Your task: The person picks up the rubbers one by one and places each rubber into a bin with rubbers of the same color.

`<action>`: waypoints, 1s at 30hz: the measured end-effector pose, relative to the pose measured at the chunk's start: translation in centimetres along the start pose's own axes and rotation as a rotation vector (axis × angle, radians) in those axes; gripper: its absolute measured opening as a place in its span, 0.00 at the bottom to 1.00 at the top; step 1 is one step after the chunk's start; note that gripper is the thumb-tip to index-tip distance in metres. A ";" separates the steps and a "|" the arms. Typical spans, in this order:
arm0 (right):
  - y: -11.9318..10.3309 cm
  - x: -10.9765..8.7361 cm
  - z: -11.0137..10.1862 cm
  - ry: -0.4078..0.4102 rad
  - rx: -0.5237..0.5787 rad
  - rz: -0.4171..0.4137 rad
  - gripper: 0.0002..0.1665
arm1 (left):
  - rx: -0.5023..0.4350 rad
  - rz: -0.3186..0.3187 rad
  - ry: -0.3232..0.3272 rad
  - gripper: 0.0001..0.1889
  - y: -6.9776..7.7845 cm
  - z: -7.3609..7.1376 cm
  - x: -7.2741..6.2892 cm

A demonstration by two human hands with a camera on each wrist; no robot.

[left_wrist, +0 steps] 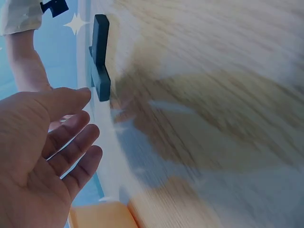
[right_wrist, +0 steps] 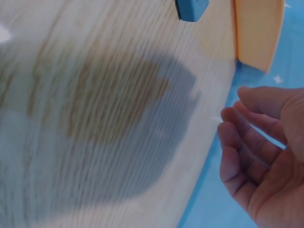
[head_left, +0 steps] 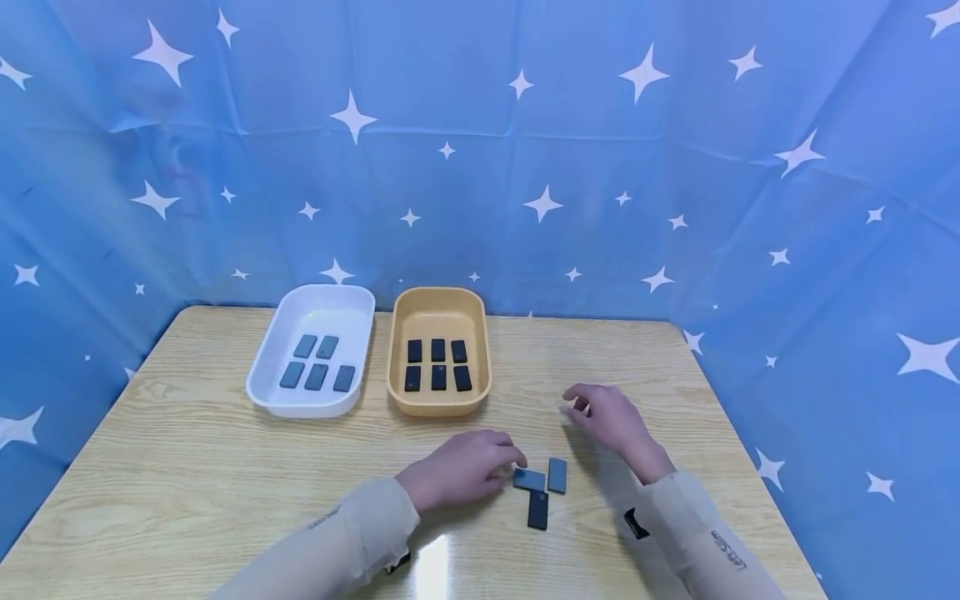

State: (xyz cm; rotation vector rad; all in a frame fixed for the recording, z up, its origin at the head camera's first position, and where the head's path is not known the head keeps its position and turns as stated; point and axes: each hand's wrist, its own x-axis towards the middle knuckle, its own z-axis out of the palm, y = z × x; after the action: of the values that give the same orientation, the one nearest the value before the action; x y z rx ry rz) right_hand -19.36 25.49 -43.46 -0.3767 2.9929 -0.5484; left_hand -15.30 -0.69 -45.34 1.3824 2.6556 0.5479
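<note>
My left hand [head_left: 467, 471] reaches in from the lower left, its loosely bent fingertips right at a flat blue-grey rectangular piece [head_left: 529, 479]. In the left wrist view its thumb and fingers [left_wrist: 81, 175] are apart with nothing between them. A second blue-grey piece [head_left: 557, 475] lies just right of the first, and a black piece [head_left: 537, 510] lies below them on the table. Over the table farther right, my right hand [head_left: 606, 419] is raised with loosely curved, empty fingers. The right wrist view shows those fingers [right_wrist: 230, 135] well away from the pieces.
At the back left stands a white tray [head_left: 303, 410] with several blue-grey pieces in rows. Beside it, a tan tray [head_left: 438, 408] bears several black pieces in two rows. The wooden table [head_left: 187, 475] ends at a blue star-patterned curtain [head_left: 465, 100].
</note>
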 end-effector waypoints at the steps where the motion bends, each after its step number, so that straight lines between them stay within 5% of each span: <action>1: 0.1 0.0 0.0 0.001 0.001 0.000 0.13 | 0.009 0.007 -0.005 0.17 0.1 0.1 0.3; 10: 0.4 -0.1 0.2 -0.009 0.017 0.026 0.14 | 0.078 0.045 -0.039 0.20 0.7 1.4 1.7; 30: 0.4 -0.1 0.9 -0.024 0.033 0.047 0.15 | 0.118 0.080 -0.035 0.14 1.1 2.1 2.1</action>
State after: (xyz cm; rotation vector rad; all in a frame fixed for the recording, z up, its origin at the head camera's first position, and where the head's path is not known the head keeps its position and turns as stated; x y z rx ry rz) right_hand -19.27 25.54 -44.46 -0.3071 2.9576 -0.5835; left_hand -15.19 2.17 -46.77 1.5202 2.6534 0.3766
